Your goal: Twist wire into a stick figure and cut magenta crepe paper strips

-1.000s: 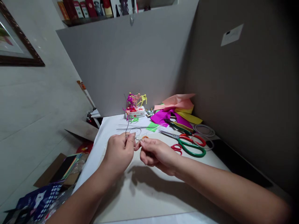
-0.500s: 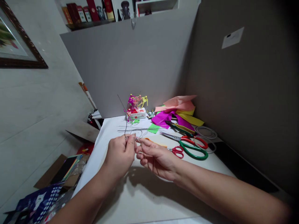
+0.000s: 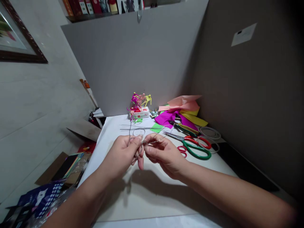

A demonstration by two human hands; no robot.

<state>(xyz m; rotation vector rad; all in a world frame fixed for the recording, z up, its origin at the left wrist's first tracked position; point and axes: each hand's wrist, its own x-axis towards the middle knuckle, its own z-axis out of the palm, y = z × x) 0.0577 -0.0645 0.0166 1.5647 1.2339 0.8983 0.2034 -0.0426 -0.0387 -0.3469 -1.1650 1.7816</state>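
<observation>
A thin, shiny silver wire (image 3: 142, 143), bent into loops, is held just above the smooth white table (image 3: 152, 196). One end is pinched between the thumb and curled fingers of the left hand (image 3: 122, 155). The other strand is pinched by the right hand (image 3: 163, 153). Green-handled scissors (image 3: 197, 153) are seen further right.

My right hand (image 3: 163, 154) has slid left, and its fingers (image 3: 148, 147) now meet the left hand (image 3: 122, 155) on the wire (image 3: 130, 129). The wire's long end no longer stands tall above the left hand, and a strand now pokes out to the right. One left finger now points down toward the desk (image 3: 154, 196). An orange scrap is now hidden.
</observation>
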